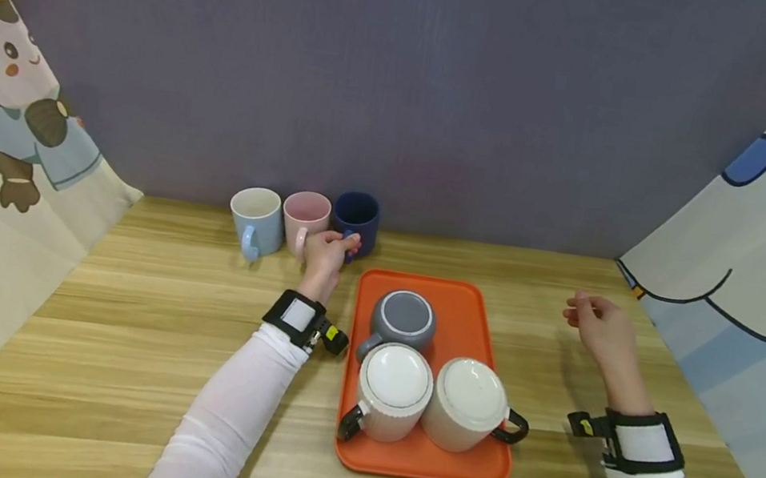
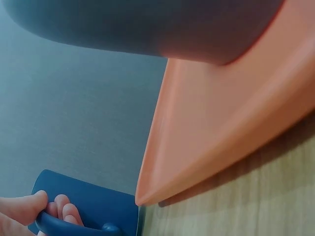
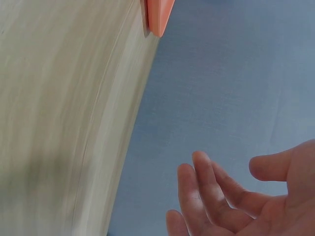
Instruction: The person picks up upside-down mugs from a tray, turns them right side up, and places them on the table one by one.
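Observation:
My left hand (image 1: 327,254) pinches the handle of a navy blue mug (image 1: 365,219), which stands upright at the back of the table. In the left wrist view the thumb lies on top of the mug's handle (image 2: 74,227), with fingers curled through it. Beside it, to the left, are an upright pink mug (image 1: 307,209) and a light blue mug (image 1: 262,227). On the right, my right hand (image 1: 605,329) hovers over the table with loosely bent fingers, holding nothing; the right wrist view shows the fingers (image 3: 211,191) and thumb apart.
An orange tray (image 1: 429,467) lies mid-table. Upside down on it are a grey mug (image 1: 404,318) and two cream mugs (image 1: 392,394) with black handles; the right one's handle (image 1: 512,427) juts past the tray's rim. A grey-purple partition (image 1: 485,123) stands behind the table.

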Available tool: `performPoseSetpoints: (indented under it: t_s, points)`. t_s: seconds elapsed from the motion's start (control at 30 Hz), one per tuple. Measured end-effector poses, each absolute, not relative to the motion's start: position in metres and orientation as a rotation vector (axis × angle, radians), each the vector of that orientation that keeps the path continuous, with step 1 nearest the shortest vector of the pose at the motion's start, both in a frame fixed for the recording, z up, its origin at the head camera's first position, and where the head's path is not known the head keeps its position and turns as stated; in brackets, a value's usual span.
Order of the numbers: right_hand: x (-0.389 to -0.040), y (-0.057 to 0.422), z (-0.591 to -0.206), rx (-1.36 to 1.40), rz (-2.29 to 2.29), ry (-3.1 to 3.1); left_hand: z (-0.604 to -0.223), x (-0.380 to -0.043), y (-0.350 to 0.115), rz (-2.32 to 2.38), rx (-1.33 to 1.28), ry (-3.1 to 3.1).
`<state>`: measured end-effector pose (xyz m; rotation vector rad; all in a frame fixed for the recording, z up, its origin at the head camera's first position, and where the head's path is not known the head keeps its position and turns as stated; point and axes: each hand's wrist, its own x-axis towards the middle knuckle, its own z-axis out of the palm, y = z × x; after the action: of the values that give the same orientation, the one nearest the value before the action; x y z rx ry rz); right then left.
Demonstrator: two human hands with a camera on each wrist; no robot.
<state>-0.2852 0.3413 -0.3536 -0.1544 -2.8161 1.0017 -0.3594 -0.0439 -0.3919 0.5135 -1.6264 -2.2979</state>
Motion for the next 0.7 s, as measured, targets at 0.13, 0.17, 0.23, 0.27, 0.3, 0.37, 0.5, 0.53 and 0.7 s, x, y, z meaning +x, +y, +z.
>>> performPoseSetpoints:
  t_s: [0.13, 0.17, 0.23, 0.27, 0.3, 0.37, 0.5, 0.53, 0.7]
  points:
    - [-0.284, 0.343, -0.354, -0.168, 0.981, -2.826, -0.395, -0.361, -0.044, -2.289, 0.523, -1.626]
    - [-0.283, 0.343, -0.354, -0.172, 0.984, -2.826, -0.396, -0.361, -0.044, -2.286, 0.523, -1.628]
    - [-0.283, 0.344, -0.353, -0.178, 0.977, -2.828, -0.396, -0.362, -0.044, -2.279, 0.520, -1.638]
    - [-0.282, 0.344, -0.353, -0.180, 0.977, -2.830, -0.396, -0.362, -0.044, -2.276, 0.519, -1.645]
    - [-0.282, 0.344, -0.354, -0.186, 0.975, -2.832, -0.397, -0.362, -0.044, -2.276, 0.518, -1.651]
    - [-0.282, 0.345, -0.355, -0.194, 0.982, -2.837, -0.397, -0.362, -0.044, -2.277, 0.518, -1.662]
    - [-0.282, 0.348, -0.357, -0.209, 0.971, -2.846, -0.399, -0.361, -0.043, -2.284, 0.523, -1.657]
    - [-0.282, 0.349, -0.357, -0.205, 0.965, -2.845, -0.400, -0.361, -0.043, -2.286, 0.523, -1.651]
    - [-0.281, 0.354, -0.359, -0.175, 0.946, -2.830, -0.401, -0.362, -0.043, -2.276, 0.530, -1.651]
